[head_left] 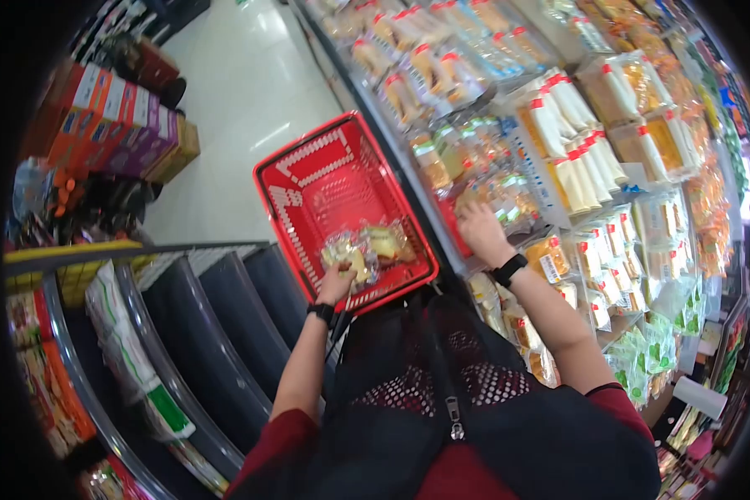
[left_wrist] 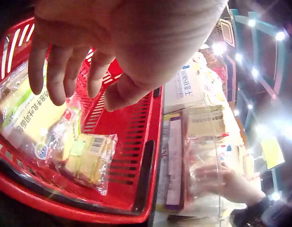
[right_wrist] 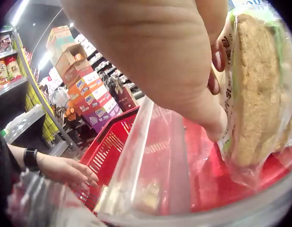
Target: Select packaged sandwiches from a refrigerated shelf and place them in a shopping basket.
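My left hand (head_left: 339, 282) hangs inside the red shopping basket (head_left: 262, 171), above bagged breads. In the left wrist view its fingers (left_wrist: 56, 78) droop loosely with nothing between them. Beneath them lie a large bag of sliced toast (left_wrist: 34, 116) and a smaller bagged bread (left_wrist: 89, 156) with a barcode. My right hand (head_left: 485, 233) reaches into a red-floored compartment of the bread shelf. The right wrist view shows its thumb and bent fingers (right_wrist: 217, 125) gripping the edge of a clear bag of bread (right_wrist: 257, 90), brown crust facing out. A transparent plastic divider (right_wrist: 136, 156) stands beside this hand.
Shelves of packaged breads (head_left: 558, 108) run along the right. Dark shelf tiers (head_left: 192, 325) stand on the left, one holding a white-and-green package (head_left: 129, 350). Stacked cartons (head_left: 112, 112) stand at the far left, across the pale tiled floor (head_left: 225, 108).
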`<move>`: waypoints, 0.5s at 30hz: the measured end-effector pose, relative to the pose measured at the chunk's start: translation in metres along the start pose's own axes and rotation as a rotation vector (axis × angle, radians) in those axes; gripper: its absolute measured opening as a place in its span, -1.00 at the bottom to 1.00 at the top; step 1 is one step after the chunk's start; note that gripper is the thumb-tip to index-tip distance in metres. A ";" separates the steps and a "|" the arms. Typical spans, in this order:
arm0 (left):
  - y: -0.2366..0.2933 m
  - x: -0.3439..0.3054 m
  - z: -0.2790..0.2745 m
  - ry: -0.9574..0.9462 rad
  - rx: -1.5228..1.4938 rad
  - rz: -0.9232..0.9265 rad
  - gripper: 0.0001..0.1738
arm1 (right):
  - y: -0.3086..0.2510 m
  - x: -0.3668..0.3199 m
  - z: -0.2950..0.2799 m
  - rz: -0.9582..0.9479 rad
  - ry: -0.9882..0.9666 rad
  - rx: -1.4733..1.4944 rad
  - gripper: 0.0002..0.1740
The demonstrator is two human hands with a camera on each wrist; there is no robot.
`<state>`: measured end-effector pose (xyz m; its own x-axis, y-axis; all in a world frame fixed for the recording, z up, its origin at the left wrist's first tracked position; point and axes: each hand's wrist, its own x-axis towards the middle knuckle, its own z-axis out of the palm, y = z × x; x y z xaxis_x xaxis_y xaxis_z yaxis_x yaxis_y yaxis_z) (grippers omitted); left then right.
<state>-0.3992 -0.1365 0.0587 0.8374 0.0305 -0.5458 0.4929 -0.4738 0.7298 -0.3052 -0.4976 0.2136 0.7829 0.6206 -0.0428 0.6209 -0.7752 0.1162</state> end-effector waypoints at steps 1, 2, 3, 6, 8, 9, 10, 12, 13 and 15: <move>-0.016 0.010 0.004 0.015 -0.016 -0.023 -0.50 | 0.007 0.001 -0.005 0.040 -0.015 -0.029 -0.85; -0.010 0.009 0.000 0.057 0.003 -0.096 -0.49 | -0.001 0.005 -0.004 0.009 -0.026 -0.020 -0.85; 0.009 0.002 -0.001 0.030 -0.089 -0.160 -0.46 | 0.007 0.003 -0.008 0.036 -0.026 -0.050 -0.85; -0.017 0.024 0.006 0.123 0.136 -0.157 -0.32 | 0.009 0.001 -0.010 0.032 0.046 0.079 -0.86; -0.017 0.016 0.007 0.112 0.190 -0.221 -0.24 | 0.002 0.006 -0.022 0.000 0.031 0.144 -0.85; -0.013 0.019 0.012 0.161 0.237 -0.268 -0.14 | 0.001 0.002 -0.037 0.040 0.094 0.266 -0.82; -0.014 0.020 0.014 0.215 0.282 -0.322 -0.04 | -0.002 0.000 -0.054 0.070 0.157 0.391 -0.78; -0.016 0.023 0.017 0.211 0.257 -0.354 0.01 | -0.009 -0.006 -0.083 0.130 0.137 0.464 -0.74; -0.013 0.022 0.017 0.205 0.238 -0.379 0.06 | -0.011 -0.007 -0.087 0.150 0.101 0.463 -0.75; -0.009 0.021 0.022 0.234 0.254 -0.443 0.04 | -0.017 -0.014 -0.088 0.164 0.105 0.492 -0.76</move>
<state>-0.3912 -0.1506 0.0317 0.6076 0.4556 -0.6506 0.7612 -0.5677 0.3134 -0.3300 -0.4828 0.2995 0.8790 0.4752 0.0398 0.4551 -0.8112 -0.3672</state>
